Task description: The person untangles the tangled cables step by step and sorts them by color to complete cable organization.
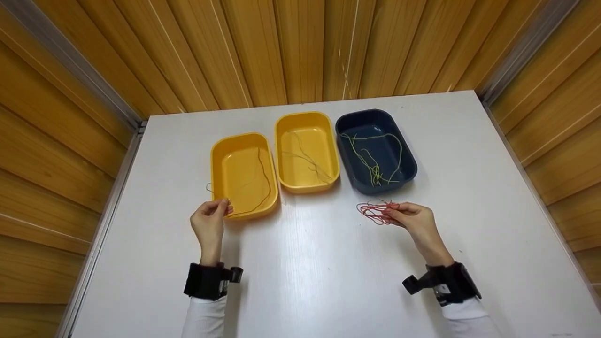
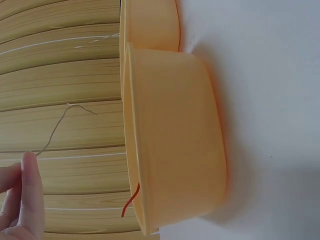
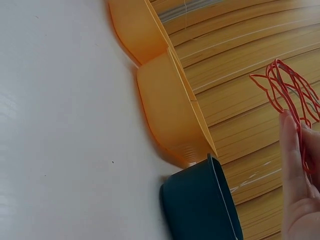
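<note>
My left hand (image 1: 210, 224) pinches a thin greyish string (image 2: 59, 124) at the near-left corner of the left yellow bin (image 1: 217, 162). A loose end of that string curves up above the fingertips in the left wrist view. Inside this bin lies a red string (image 1: 269, 180), and one red end pokes over the rim in the left wrist view. Off to the right, in front of the dark blue bin (image 1: 359, 180), my right hand (image 1: 417, 220) grips a looped bundle of red string (image 1: 372, 212). Some grey strands show among the red loops in the right wrist view.
A second yellow bin (image 1: 306, 188) stands in the middle with thin pale strings (image 1: 310, 162) in it. Yellow-green string (image 1: 400, 152) lies in the dark blue bin. All three bins stand on a white table (image 1: 305, 281), with wood-patterned walls (image 1: 300, 51) around it.
</note>
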Demonstrator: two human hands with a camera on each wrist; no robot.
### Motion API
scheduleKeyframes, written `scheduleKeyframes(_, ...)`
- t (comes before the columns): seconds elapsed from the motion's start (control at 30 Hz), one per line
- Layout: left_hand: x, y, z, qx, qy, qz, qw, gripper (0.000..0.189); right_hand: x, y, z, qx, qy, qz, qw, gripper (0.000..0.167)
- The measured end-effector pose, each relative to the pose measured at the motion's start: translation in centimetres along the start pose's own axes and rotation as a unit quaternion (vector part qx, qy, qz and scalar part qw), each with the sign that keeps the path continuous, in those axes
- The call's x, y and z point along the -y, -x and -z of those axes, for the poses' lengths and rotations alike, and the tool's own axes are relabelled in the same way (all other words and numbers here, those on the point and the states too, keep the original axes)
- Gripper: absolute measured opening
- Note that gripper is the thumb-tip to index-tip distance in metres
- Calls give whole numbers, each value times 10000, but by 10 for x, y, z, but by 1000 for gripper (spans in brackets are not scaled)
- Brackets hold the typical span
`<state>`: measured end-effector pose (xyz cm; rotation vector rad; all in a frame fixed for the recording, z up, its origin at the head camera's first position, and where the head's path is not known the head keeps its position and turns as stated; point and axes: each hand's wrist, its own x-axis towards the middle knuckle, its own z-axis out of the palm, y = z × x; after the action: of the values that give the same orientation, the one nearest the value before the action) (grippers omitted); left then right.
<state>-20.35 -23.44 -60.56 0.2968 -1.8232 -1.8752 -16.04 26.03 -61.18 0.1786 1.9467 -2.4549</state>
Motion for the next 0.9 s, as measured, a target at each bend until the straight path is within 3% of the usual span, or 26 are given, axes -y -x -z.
scheduleKeyframes(0.03,-17,5,-6,-37,-65,89,9999,26,0,0,0,0,9,-9,10000,37)
scheduleKeyframes(0.13,-22,7,-15,115,-25,67,9999,22,-1,1,0,-17,43,-29,10000,38)
scheduleKeyframes(0.17,-40,13,-20,240,120,100,9996,18,-1,1,0,-24,22,-33,10000,38)
scheduleKeyframes(0.23,-42,14,-26,348,128,188,9991,16,-1,2,0,-2,-38,-20,10000,37)
scheduleKeyframes(0.27,-25,10,-26,456,196,133,9987,17,0,2,0,-12,-56,-13,10000,37)
scheduleKeyframes(0.3,-35,13,-30,518,245,255,9980,15,0,2,0,-9,-55,-7,10000,36)
scheduleKeyframes(0.37,-41,17,-38,581,329,300,9973,14,0,2,0,-18,-51,3,10000,35)
scheduleKeyframes(0.4,-32,15,-41,530,209,340,9978,16,0,2,0,-14,-34,3,10000,33)
scheduleKeyframes(0.5,-62,26,-58,595,283,518,9965,14,1,3,-2,-14,-33,0,10000,30)
scheduleKeyframes(0.53,-58,25,-60,645,370,445,9962,16,12,9,-9,117,-170,36,9998,26)
scheduleKeyframes(0.67,-97,35,-83,670,318,637,9952,13,13,10,-10,154,-161,57,9997,25)
scheduleKeyframes(0.73,-108,37,-93,671,175,789,9945,12,12,9,-10,173,-155,74,9997,27)
scheduleKeyframes(0.77,-120,40,-99,615,-5,934,9937,12,0,2,-2,42,-25,44,10000,31)
scheduleKeyframes(0.9,-121,38,-115,691,-178,1166,9906,11,-2,0,-2,-2,-47,25,10000,34)
